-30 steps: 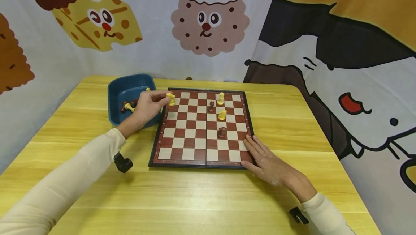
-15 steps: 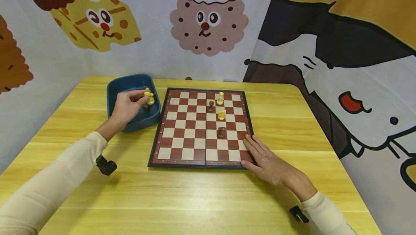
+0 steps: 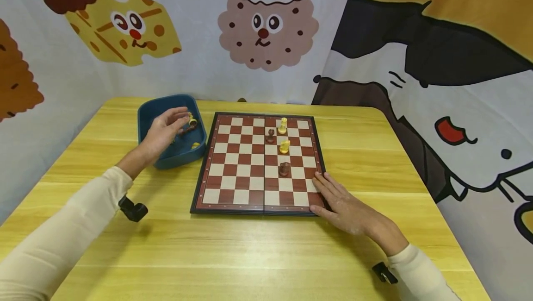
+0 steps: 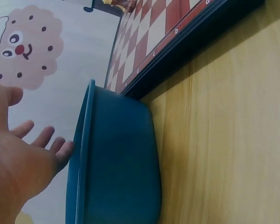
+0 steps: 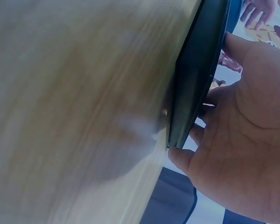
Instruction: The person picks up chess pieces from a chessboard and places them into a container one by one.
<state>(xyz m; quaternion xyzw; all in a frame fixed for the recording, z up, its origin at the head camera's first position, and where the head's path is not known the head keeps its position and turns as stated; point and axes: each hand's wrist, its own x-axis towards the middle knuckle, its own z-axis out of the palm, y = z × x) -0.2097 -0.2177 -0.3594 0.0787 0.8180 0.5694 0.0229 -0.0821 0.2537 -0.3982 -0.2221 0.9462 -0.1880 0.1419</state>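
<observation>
My left hand (image 3: 159,130) hovers over the blue bin (image 3: 183,156), its fingers loosely spread and nothing in them; the left wrist view has the same spread hand (image 4: 25,158) beside the bin's rim. Inside the bin lie a yellow chess piece (image 3: 193,121) and brown ones, partly covered by that hand. On the chessboard (image 3: 237,171) stand a yellow rook (image 3: 282,126), a brown pawn (image 3: 270,135), a yellow knight (image 3: 284,147) and a brown knight (image 3: 284,168). Flat, with straight fingers, my right hand (image 3: 347,210) rests on the board's near right corner.
The bin stands close against the board's left side. Both sit on a yellow wood-grain table (image 3: 233,254). Behind the table and along its right side hangs a cartoon-printed cloth (image 3: 187,78).
My left hand has carried a yellow knight left from the board's far left corner to the bin and let go of it there. The right hand has stayed at the board's corner.
</observation>
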